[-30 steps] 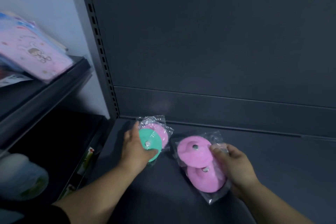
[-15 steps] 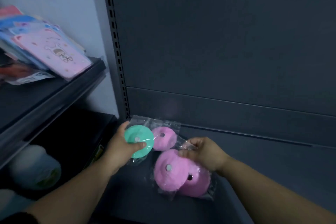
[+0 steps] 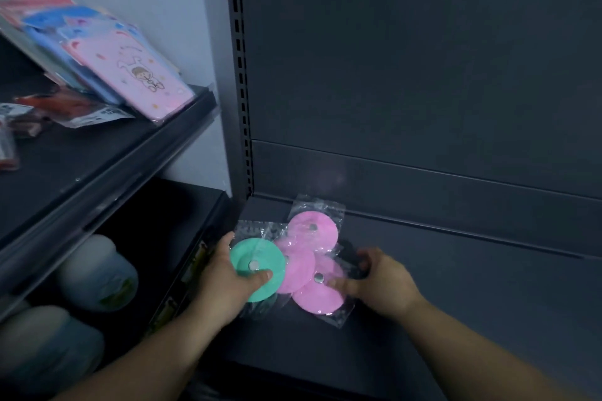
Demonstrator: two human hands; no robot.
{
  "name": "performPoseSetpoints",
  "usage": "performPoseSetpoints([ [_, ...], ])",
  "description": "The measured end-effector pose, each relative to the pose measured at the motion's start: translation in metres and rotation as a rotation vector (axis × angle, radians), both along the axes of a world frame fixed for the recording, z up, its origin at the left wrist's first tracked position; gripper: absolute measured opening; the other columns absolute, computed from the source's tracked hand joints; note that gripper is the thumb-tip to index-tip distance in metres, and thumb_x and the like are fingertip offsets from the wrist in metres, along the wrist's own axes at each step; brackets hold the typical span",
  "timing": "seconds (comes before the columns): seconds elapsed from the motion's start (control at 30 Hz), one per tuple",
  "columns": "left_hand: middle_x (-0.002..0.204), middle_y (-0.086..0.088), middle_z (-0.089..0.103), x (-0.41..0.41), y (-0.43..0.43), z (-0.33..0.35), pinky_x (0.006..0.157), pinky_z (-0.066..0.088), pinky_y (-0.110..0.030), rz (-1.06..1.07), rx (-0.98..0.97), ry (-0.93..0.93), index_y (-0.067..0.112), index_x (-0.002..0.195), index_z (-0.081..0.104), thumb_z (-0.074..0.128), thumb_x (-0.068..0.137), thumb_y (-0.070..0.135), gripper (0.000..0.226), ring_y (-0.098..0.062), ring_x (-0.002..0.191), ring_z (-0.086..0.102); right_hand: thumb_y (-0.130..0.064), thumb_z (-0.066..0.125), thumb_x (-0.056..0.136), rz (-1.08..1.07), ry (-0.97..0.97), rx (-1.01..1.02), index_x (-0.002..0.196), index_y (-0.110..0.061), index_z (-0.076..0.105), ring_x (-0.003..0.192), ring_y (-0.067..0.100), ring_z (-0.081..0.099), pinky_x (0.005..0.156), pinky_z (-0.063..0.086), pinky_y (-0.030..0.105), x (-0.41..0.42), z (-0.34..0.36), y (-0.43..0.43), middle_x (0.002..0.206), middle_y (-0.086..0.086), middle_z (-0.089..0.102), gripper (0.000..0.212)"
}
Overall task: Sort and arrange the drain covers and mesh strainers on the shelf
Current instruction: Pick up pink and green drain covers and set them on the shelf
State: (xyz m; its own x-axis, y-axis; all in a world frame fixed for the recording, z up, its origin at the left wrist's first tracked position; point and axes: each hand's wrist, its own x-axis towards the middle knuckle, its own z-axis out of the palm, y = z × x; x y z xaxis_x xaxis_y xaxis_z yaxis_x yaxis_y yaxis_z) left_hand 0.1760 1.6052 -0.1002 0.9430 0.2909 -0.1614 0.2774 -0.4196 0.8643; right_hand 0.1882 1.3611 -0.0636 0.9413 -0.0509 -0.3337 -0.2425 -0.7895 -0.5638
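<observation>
Matte dark shelf (image 3: 456, 303), round plastic-wrapped drain covers (image 3: 314, 233)

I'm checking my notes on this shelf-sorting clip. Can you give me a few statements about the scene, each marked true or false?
1. The left hand grips the green drain cover. True.
2. The covers lie loose, out of any wrapping. False: they sit in clear plastic bags.
3. The pink drain covers lie to the right of the green one. True.
4. The right hand holds a mesh strainer. False: it touches the bag of the pink drain covers.
5. A pink cartoon packet lies on the side shelf. True.
</observation>
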Motion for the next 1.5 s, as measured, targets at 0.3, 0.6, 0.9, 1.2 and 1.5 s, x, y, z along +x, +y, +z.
performPoseSetpoints([
  [0.3, 0.126, -0.002, 0.057, -0.002, -0.012, 0.005, 0.098, 0.046, -0.033, -0.093, -0.096, 0.068, 0.02, 0.146, 0.03, 0.087, 0.063, 0.026, 0.101, -0.021, 0.11, 0.057, -0.016, 0.07, 0.085, -0.255, 0.12, 0.45, 0.078, -0.01, 0.068, 0.042, 0.011, 0.046, 0.042, 0.038, 0.018, -0.008, 0.016, -0.012, 0.056, 0.004, 0.055, 0.01],
  [0.6, 0.107, 0.0, 0.063, -0.005, -0.023, 0.013, 0.078, 0.041, -0.022, -0.127, -0.175, 0.063, 0.015, 0.147, 0.026, 0.075, 0.077, 0.01, 0.086, -0.015, 0.092, 0.06, -0.011, 0.049, 0.09, -0.561, -0.2, 0.456, 0.111, -0.014, 0.062, 0.067, 0.025, 0.062, 0.057, 0.055, 0.034, -0.009, 0.027, -0.053, 0.091, 0.012, 0.067, 0.025],
  [0.9, 0.117, -0.012, 0.063, -0.003, -0.015, 0.024, 0.075, 0.054, -0.036, 0.117, -0.611, -0.106, 0.012, 0.134, 0.045, 0.056, 0.091, -0.001, 0.047, -0.023, 0.097, 0.063, -0.004, 0.052, 0.093, -0.536, -0.331, 0.638, 0.119, -0.023, 0.05, 0.068, 0.021, 0.059, 0.068, 0.05, 0.039, -0.037, 0.005, -0.006, 0.081, 0.004, 0.066, 0.032],
  [1.2, 0.103, -0.003, 0.066, -0.018, -0.029, 0.041, 0.076, 0.053, -0.031, 0.105, -0.715, -0.123, 0.014, 0.128, 0.048, 0.054, 0.092, -0.003, 0.041, -0.019, 0.095, 0.064, -0.006, 0.052, 0.089, -0.341, -0.03, 0.636, 0.104, -0.014, 0.058, 0.057, 0.016, 0.057, 0.054, 0.047, 0.024, -0.051, -0.012, 0.031, 0.07, 0.005, 0.066, 0.017],
  [1.5, 0.112, -0.003, 0.066, -0.035, -0.072, 0.024, 0.069, 0.054, -0.019, -0.109, -0.426, -0.065, 0.021, 0.12, 0.055, 0.064, 0.087, 0.003, 0.038, -0.01, 0.092, 0.065, -0.012, 0.062, 0.091, -0.285, 0.064, 0.888, 0.107, -0.006, 0.062, 0.063, 0.019, 0.059, 0.055, 0.05, 0.027, -0.048, 0.001, -0.001, 0.084, 0.01, 0.073, 0.017],
])
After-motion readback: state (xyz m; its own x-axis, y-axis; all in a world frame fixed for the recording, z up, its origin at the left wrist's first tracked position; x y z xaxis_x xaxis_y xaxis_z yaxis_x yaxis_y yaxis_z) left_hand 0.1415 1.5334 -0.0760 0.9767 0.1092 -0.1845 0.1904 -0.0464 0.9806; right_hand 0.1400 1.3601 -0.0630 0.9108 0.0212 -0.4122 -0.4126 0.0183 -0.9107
